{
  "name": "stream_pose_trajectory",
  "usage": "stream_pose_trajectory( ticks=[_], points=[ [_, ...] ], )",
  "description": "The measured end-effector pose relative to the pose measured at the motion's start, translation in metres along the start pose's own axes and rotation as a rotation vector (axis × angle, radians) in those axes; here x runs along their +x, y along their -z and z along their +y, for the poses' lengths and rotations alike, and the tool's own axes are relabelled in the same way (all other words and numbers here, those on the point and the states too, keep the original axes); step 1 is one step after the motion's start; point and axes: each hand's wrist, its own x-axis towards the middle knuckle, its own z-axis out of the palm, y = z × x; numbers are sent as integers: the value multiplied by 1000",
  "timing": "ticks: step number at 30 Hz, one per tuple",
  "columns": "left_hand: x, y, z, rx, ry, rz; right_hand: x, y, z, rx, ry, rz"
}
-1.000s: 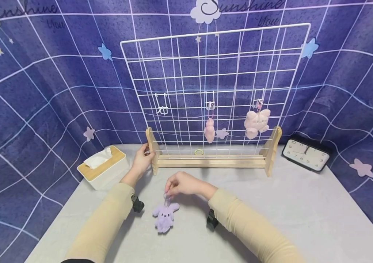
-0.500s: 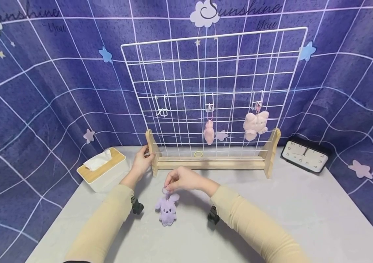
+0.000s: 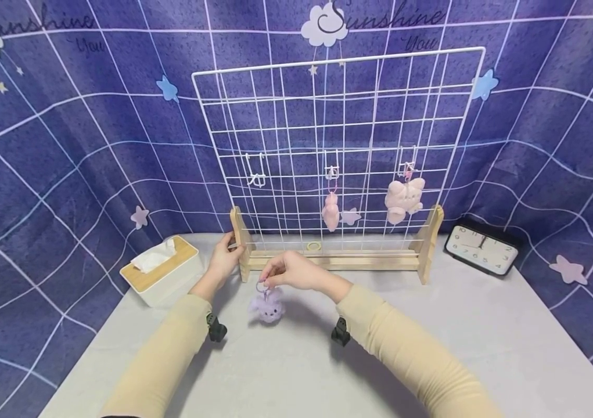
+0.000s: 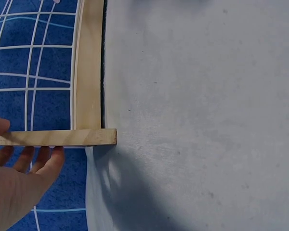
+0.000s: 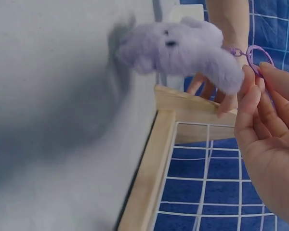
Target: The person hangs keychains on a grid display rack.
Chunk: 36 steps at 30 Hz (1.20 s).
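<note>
My right hand (image 3: 293, 271) pinches the purple key ring (image 5: 253, 54) of a lilac plush keychain (image 3: 268, 307). The plush dangles below the fingers, its long ears out to the sides. At the rack's left end, my left hand (image 3: 224, 257) grips the wooden side piece (image 4: 62, 137), thumb on one face and fingertips on the other. White wire grid (image 3: 296, 125) rises from this wooden stand. On its left a white hook (image 3: 257, 179) carries no toy. A pink plush (image 3: 330, 212) hangs from the middle hook, and a pale pink plush (image 3: 403, 200) from the right one.
A tissue box (image 3: 160, 270) with a wooden lid stands left of the rack. To the right sits a black-framed clock (image 3: 481, 248). A yellow ring (image 3: 314, 246) shows behind the grid's lower wires. Blue patterned cloth (image 3: 118, 116) surrounds the table.
My right hand has risen toward the rack, lifting the lilac plush keychain, which has swung and turned on its ring. The left hand stays on the wooden side piece.
</note>
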Motion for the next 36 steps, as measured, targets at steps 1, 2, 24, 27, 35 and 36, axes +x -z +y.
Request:
stream_pose_trajectory(
  ticks=[1,2,24,27,35,36],
  points=[
    [-2,0,5,-4,2,-5,1,1,-1,-1,0,5],
    [-4,0,9,-8,3,-10,2,2,-3,-2,-1,9],
    [4,-1,-10,17,2,23,17,33,-37,95,66,208],
    [5,-2,-13,16,-4,32,20,40,-44,102,69,242],
    [6,-1,-13,23,-2,40,29,56,-68,79,60,327],
    [6,-1,-13,22,-6,38,31,57,-71,77,58,337]
  ],
)
